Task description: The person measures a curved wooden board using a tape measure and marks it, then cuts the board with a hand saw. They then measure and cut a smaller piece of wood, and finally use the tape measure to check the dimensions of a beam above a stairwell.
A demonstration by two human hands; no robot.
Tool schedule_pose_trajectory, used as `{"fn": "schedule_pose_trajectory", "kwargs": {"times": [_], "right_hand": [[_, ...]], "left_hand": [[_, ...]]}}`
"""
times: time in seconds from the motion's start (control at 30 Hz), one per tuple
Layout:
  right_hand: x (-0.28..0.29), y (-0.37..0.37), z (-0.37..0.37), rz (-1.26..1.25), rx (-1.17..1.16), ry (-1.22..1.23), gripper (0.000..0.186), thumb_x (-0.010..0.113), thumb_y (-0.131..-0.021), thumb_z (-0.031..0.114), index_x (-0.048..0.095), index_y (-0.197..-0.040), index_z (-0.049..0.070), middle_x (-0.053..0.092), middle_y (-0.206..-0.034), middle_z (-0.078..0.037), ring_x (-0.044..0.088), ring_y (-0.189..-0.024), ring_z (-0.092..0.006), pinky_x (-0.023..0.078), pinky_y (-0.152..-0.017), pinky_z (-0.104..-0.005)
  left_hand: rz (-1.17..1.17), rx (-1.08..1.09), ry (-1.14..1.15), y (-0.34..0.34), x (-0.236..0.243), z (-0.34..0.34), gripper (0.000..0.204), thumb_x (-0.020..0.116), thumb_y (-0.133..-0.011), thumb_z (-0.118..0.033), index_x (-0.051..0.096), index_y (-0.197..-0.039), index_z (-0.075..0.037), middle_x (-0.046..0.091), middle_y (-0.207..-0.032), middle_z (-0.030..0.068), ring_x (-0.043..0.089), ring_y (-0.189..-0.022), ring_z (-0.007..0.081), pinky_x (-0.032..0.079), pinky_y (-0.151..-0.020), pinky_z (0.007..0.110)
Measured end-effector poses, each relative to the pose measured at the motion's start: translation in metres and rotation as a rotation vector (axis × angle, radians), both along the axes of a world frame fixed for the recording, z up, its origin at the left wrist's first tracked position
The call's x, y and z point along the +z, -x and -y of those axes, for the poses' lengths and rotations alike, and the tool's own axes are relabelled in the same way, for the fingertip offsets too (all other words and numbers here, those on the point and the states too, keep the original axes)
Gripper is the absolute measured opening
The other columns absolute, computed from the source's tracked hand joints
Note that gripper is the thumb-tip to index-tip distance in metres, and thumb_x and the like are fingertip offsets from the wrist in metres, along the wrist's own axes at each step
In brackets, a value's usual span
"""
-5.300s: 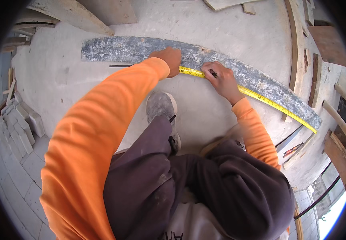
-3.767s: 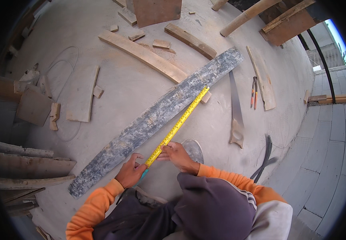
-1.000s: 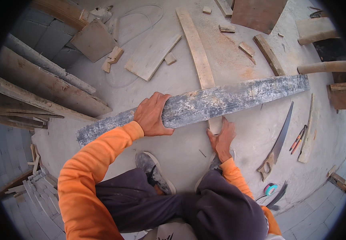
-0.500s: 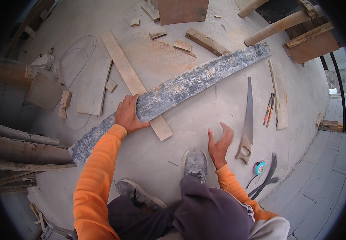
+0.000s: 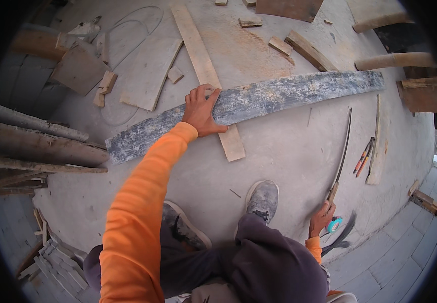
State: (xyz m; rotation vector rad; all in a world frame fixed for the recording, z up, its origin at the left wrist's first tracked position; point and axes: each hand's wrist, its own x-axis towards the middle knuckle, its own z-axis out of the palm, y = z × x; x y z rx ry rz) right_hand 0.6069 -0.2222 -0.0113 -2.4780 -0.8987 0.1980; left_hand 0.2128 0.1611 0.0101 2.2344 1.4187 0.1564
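Note:
My left hand (image 5: 200, 111) grips a long, mottled grey-blue board (image 5: 289, 92) across its width. The board lies over a pale wooden plank (image 5: 193, 40), whose near end shows below it. At lower right my right hand (image 5: 322, 218) is closed on the handle of a handsaw (image 5: 343, 156), whose blade is seen nearly edge-on, pointing away from me. Beside that hand sit a teal tape measure (image 5: 334, 224) and a dark bundle of strips (image 5: 346, 231). Orange-and-black handled pliers (image 5: 362, 156) and a narrow wooden strip (image 5: 374, 174) lie right of the saw.
Loose offcuts (image 5: 280, 46) and boards (image 5: 148, 76) are scattered on the concrete floor (image 5: 203, 182). Long stacked boards (image 5: 41, 144) stand at left, with a thin cable (image 5: 127, 22) behind. Round timbers (image 5: 395, 61) are at upper right; pale blocks (image 5: 59, 262) lie at lower left.
The tape was stretched along the board earlier; now it sits coiled on the floor. My right hand moved from the plank to the saw's handle and turned it on edge. My left hand still grips the board.

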Motion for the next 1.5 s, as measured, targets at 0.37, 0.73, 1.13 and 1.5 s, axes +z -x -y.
{"fn": "schedule_pose_trajectory", "kwargs": {"times": [0.37,0.73,1.13,1.5], "right_hand": [[0.083,0.094,-0.018,-0.431,0.215,-0.567,0.025,0.054,-0.105,0.026,0.053,-0.103,0.001,0.059,-0.084,-0.010,0.051,-0.065,-0.0126,0.047,-0.061,-0.0272],[0.036,0.151,-0.125,-0.550,0.394,-0.513,0.021,0.069,-0.099,0.014,0.066,-0.108,-0.005,0.070,-0.084,-0.011,0.063,-0.069,-0.0133,0.051,-0.064,-0.0274],[0.012,0.161,-0.136,-0.439,0.355,-0.475,0.014,0.073,-0.095,0.010,0.066,-0.100,-0.002,0.069,-0.074,-0.007,0.060,-0.060,-0.0085,0.050,-0.059,-0.0239],[-0.006,0.168,-0.157,-0.394,0.471,-0.530,0.030,0.068,-0.096,0.003,0.064,-0.123,-0.008,0.075,-0.100,-0.018,0.069,-0.073,-0.0147,0.055,-0.068,-0.0263]], "left_hand": [[0.042,0.065,-0.131,-0.021,-0.025,0.001,0.075,0.079,-0.080,-0.046,0.057,-0.142,-0.010,0.044,-0.149,0.0159,0.034,-0.141,0.0375,0.025,-0.118,0.050],[0.074,0.225,-0.161,-0.068,-0.064,-0.023,0.050,0.068,-0.087,-0.038,0.065,-0.126,-0.008,0.059,-0.141,0.0099,0.037,-0.147,0.0337,0.014,-0.126,0.053],[0.008,0.211,0.039,-0.068,-0.067,-0.038,0.057,0.066,-0.087,-0.047,0.066,-0.129,-0.008,0.056,-0.149,0.0069,0.028,-0.154,0.0287,0.008,-0.128,0.050],[0.077,0.364,-0.065,-0.078,-0.064,-0.031,0.043,0.067,-0.089,-0.043,0.076,-0.115,-0.010,0.068,-0.134,0.0072,0.039,-0.148,0.0255,0.012,-0.127,0.048]]}}
